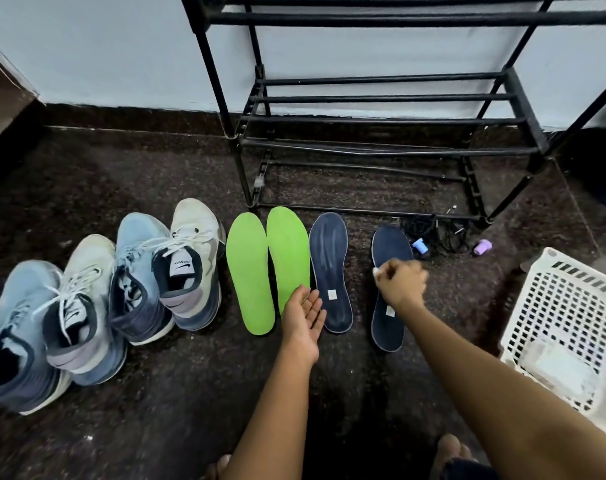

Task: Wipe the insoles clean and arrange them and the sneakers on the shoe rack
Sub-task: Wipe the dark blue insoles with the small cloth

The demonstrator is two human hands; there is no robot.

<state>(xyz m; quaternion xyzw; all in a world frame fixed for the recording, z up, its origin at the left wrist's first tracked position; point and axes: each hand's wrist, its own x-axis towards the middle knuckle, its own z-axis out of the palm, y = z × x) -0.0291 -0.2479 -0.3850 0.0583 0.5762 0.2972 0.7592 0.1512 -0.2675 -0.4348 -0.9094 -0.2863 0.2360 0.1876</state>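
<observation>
Your four sneakers (100,299) stand at 9 o'clock, with the green insoles (249,271) flat beside them. Your left hand (303,315) hangs palm-up and relaxed, holding nothing. At its 2 o'clock, your right hand (400,282) pinches what looks like a white wipe (376,270) over the outer navy insole (390,244). Expect the insole to be light and floppy, so pin its heel and lift it by the edge. The shoe rack (381,98) stands at 12 o'clock.

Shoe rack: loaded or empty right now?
Empty. Every visible tier of the shoe rack shows only bare bars; the four sneakers and four insoles all sit on the floor.
</observation>
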